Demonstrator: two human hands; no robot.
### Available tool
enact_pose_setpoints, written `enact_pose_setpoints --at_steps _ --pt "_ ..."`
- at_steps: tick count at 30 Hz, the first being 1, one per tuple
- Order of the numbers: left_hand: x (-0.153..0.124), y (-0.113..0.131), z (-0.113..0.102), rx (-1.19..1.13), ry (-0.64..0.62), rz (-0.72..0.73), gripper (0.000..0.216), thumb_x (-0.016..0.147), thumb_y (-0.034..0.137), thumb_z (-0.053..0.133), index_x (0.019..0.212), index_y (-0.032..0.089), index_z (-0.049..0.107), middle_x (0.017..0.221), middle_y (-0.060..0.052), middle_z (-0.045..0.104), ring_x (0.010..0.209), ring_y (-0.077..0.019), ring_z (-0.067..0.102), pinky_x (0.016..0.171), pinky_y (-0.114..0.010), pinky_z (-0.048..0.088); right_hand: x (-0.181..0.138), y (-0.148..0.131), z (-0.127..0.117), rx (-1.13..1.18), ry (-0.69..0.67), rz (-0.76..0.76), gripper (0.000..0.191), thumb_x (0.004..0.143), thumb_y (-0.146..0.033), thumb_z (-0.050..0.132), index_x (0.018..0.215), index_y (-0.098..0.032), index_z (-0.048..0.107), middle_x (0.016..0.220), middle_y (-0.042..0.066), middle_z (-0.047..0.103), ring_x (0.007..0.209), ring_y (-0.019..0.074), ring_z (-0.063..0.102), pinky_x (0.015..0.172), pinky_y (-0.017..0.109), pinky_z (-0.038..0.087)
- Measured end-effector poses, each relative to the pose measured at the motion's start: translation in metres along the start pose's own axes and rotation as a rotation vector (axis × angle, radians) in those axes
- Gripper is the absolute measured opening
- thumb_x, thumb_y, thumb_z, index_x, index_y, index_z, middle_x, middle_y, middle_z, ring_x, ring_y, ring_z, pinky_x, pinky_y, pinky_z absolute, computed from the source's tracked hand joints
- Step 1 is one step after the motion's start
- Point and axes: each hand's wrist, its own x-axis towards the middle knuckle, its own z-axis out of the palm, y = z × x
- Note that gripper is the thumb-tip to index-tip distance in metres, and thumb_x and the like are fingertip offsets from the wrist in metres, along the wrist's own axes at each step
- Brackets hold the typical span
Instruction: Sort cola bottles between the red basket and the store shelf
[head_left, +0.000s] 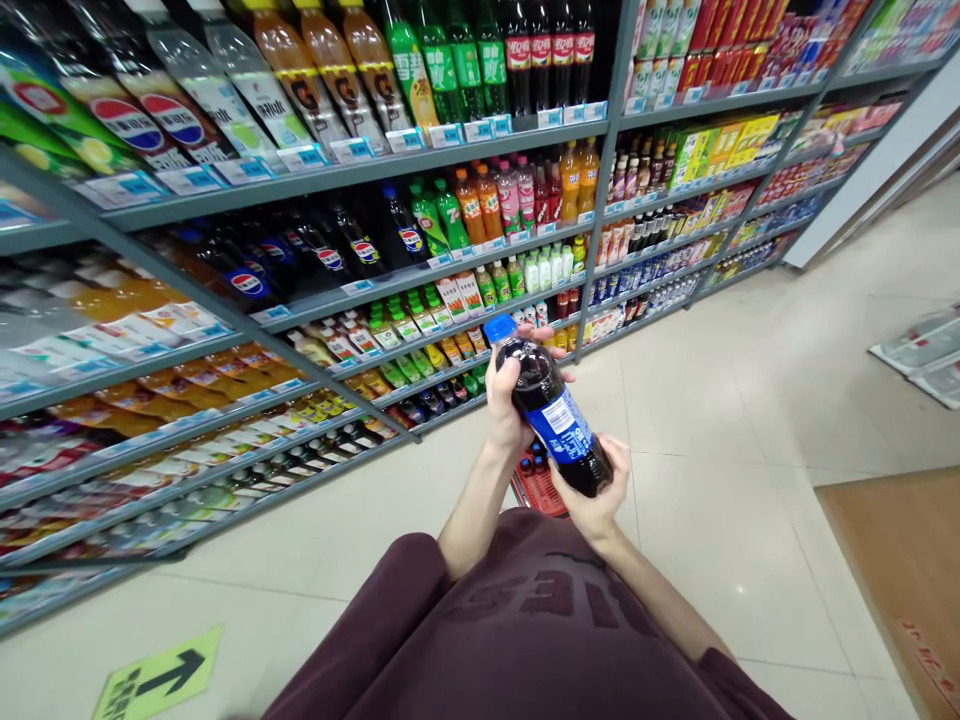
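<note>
A dark cola bottle (541,400) with a blue cap and a blue label is held tilted in front of my body, its cap end toward the shelves. My left hand (510,392) grips it around the neck and shoulder, thumb on the near side. Around the base, my right hand (600,490) wraps from below and the right. A white barcode patch on the label faces up toward me. Below the bottle, partly hidden by my hands and shirt, a red basket (536,490) holds several dark bottles with blue caps.
Drink shelves (360,170) packed with bottles run along the left and back, with gaps in the row of blue-labelled cola bottles (330,258). A yellow-green arrow sign (161,675) lies on the tiled floor (690,400). To the right is a brown board (892,560).
</note>
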Motion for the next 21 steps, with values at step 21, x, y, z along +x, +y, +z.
enact_pose_setpoints --at_steps 21 --pt "-0.003 0.002 -0.015 -0.004 0.152 -0.018 0.046 0.078 0.058 0.074 0.103 0.020 0.063 0.103 -0.006 0.074 0.082 -0.0190 0.073 0.066 -0.029 0.062 -0.003 0.008 -0.006 -0.109 -0.081 -0.166 0.064 0.079 -0.025 0.082 0.134 -0.027 0.049 0.123 0.010 0.049 0.101 0.0181 0.063 0.079 0.036 0.061"
